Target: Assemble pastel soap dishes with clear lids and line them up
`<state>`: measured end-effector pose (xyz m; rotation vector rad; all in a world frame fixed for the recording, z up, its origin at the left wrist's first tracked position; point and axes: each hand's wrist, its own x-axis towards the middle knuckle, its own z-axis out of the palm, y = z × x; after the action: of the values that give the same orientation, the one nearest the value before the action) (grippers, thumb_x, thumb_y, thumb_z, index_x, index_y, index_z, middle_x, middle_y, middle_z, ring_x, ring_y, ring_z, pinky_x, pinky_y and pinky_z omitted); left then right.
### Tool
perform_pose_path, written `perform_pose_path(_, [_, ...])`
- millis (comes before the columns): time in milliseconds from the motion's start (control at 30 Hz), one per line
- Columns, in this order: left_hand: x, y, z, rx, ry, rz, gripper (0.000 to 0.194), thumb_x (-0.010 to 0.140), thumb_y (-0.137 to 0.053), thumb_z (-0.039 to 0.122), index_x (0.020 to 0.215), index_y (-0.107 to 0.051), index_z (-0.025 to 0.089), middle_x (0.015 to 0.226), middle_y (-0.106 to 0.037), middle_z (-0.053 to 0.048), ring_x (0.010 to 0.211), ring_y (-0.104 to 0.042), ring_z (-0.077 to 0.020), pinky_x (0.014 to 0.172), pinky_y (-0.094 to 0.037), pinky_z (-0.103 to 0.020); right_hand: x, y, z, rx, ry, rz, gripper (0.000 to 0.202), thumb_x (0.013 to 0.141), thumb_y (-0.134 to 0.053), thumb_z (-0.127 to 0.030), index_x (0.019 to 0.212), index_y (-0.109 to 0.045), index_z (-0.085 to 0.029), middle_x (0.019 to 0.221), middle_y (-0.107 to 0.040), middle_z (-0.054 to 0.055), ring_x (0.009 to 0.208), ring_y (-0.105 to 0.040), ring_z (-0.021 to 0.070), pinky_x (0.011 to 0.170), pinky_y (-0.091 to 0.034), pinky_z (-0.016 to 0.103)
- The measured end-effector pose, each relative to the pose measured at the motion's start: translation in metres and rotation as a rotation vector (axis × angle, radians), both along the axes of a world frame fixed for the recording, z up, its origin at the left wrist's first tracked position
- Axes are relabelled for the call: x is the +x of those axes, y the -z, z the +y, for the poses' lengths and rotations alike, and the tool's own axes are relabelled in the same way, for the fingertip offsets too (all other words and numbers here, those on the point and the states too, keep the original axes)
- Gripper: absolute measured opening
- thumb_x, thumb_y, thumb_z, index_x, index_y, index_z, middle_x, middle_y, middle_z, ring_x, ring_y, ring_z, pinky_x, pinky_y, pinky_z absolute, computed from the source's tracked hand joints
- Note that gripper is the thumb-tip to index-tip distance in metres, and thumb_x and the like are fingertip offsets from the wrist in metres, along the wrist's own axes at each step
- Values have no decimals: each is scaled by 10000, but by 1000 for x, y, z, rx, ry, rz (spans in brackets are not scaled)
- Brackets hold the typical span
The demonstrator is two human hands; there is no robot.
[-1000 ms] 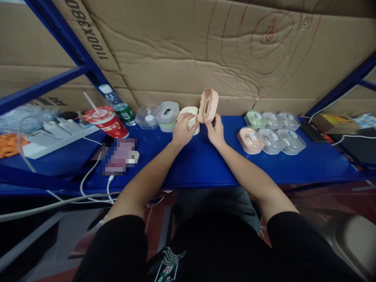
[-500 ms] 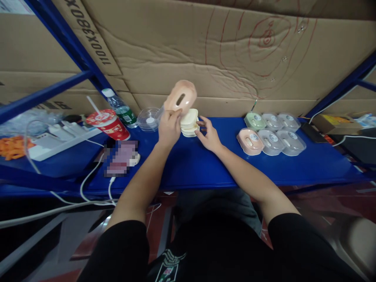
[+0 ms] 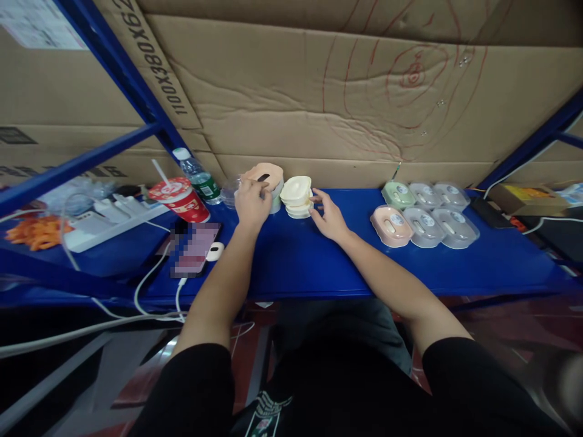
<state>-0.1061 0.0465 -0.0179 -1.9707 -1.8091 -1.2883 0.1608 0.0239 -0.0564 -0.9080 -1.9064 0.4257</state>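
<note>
A peach lid [image 3: 272,172] with a dark oblong slot lies low over a pale, partly hidden stack [image 3: 276,201] left of centre. My left hand [image 3: 253,203] grips the lid's near edge with its fingertips. Just to the right stands a stack of cream plastic pieces [image 3: 297,193]. Beside that stack is my right hand [image 3: 330,218], its fingers apart and slightly bent, the tips at the stack's right side. Whether they touch it I cannot tell. Clear plastic covers [image 3: 231,193] are behind my left hand, partly hidden by it.
At the right sit several lidded boxes: a green one [image 3: 398,195], a peach one [image 3: 392,226] and grey ones [image 3: 424,226]. To the left are a red paper cup [image 3: 184,203] with a straw, a water bottle [image 3: 200,180], a phone [image 3: 195,249] and a power strip [image 3: 116,223]. Cardboard [image 3: 273,91] backs the blue table [image 3: 300,267].
My left hand has lowered the peach lid from a raised, tilted position to the left of the cream stack. My right hand stays beside the cream stack. The camera view has shifted slightly.
</note>
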Motion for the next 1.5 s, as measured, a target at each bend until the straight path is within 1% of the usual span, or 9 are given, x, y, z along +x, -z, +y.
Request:
perform_pose_path(133, [3,-1,-5,1,11,-66,327,922,-624,285,1192,-781,188,1302,-660,-166,1252,-681,-347,1117,-539,-498,1,-8,-4,13,11,0,654,1082,-497,-582,1634,-415,-241,1446,-718,171,1372,-677,334,1167,-559,589])
perform_pose_path(267, [4,-4,-10,35,12,-126,346,915,-682,341,1223,-759,203,1387,-610,-184,1327,-655,-360,1135,-540,-501,14,-42,-12,71,14,-90,676,1084,-496,-637,1632,-446,-244,1480,-706,166,1396,-657,349,1197,-525,605])
perform_pose_path(433, [6,-6,-11,129,46,-165,279,894,-710,304,1152,-764,211,1327,-636,-173,1282,-675,-350,1099,-559,-504,78,-87,-19,64,85,-378,618,1065,-549,-651,1524,-621,-244,1487,-717,153,1402,-644,415,1228,-456,671])
perform_pose_path(600, [18,-11,-16,196,124,-178,221,929,-705,310,1119,-754,209,1314,-649,-158,1284,-664,-320,1035,-583,-458,165,-76,-39,-99,517,-693,675,1019,-623,-650,1494,-652,-171,1483,-701,249,1460,-572,509,1279,-212,829])
perform_pose_path(700, [30,-12,-22,189,207,-166,235,946,-694,337,1123,-757,196,1292,-666,-158,1211,-688,-303,965,-604,-432,183,-62,-53,-277,597,-832,734,952,-719,-650,1494,-653,-158,1503,-679,280,1452,-577,547,1253,-131,888])
perform_pose_path(967, [53,3,-30,85,431,-35,253,978,-667,353,1120,-782,178,1197,-727,-137,1030,-727,-255,966,-606,-412,142,-58,-65,-221,57,-817,851,896,-821,-584,1657,-536,-330,1811,-360,150,1668,-301,497,1298,-248,785])
perform_pose_path(1133, [52,0,-37,18,554,24,370,1001,-680,479,1200,-779,184,1235,-736,-138,1027,-734,-264,949,-611,-418,130,-52,-54,-218,-47,-645,859,859,-868,-591,1609,-604,-267,1646,-577,188,1555,-522,422,1268,-433,631])
perform_pose_path(1300, [60,-8,-49,45,717,127,704,902,-789,688,1418,-705,216,1333,-710,-156,1096,-737,-292,928,-626,-424,108,-63,-40,-123,-55,-346,670,903,-792,-659,1442,-738,-264,1515,-698,149,1408,-662,374,1193,-518,611])
perform_pose_path(1500, [55,-8,-45,235,521,103,436,1128,-471,511,1091,-808,237,1006,-761,-96,956,-745,-234,875,-606,-391,74,-90,-31,-184,-206,-178,700,959,-628,-811,1422,-739,-298,1332,-809,80,1219,-770,341,1111,-583,571])
